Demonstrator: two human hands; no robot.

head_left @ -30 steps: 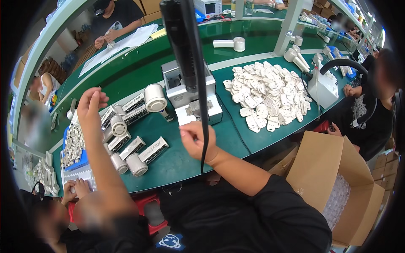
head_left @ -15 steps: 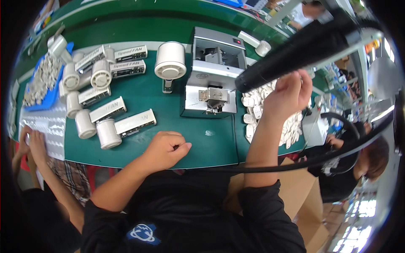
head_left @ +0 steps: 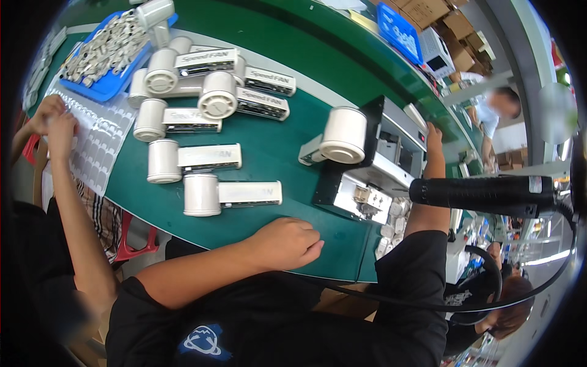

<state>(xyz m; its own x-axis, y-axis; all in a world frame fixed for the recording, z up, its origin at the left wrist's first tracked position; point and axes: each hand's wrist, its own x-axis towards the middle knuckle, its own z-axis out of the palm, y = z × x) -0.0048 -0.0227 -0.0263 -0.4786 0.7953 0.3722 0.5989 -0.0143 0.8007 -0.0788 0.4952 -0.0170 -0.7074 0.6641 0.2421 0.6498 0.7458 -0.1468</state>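
Note:
My left hand (head_left: 292,244) rests on the green table's front part, closed in a fist, with nothing showing in it. Just beyond it lies a white handheld fan (head_left: 251,192) with a round head and flat handle. My right hand (head_left: 434,137) reaches past the far right side of a boxy silver machine (head_left: 391,162). Beside its fingertips is a white part (head_left: 416,115), partly hidden by the machine; whether I grip it is unclear. A black cylindrical electric screwdriver (head_left: 483,194) hangs over my right forearm. Against the machine's left side stands another white fan (head_left: 343,134).
Several white fans (head_left: 208,116) lie left of centre, some showing circuit boards. A blue tray (head_left: 116,92) of small pale parts stands far left, near a clear blister sheet (head_left: 101,144) and another person's hands (head_left: 55,119). White parts (head_left: 397,223) sit right of the machine.
The view has turned to the right. My right hand has gone from beside the hanging screwdriver to behind the machine's far right side. The left hand stays in a fist on the table.

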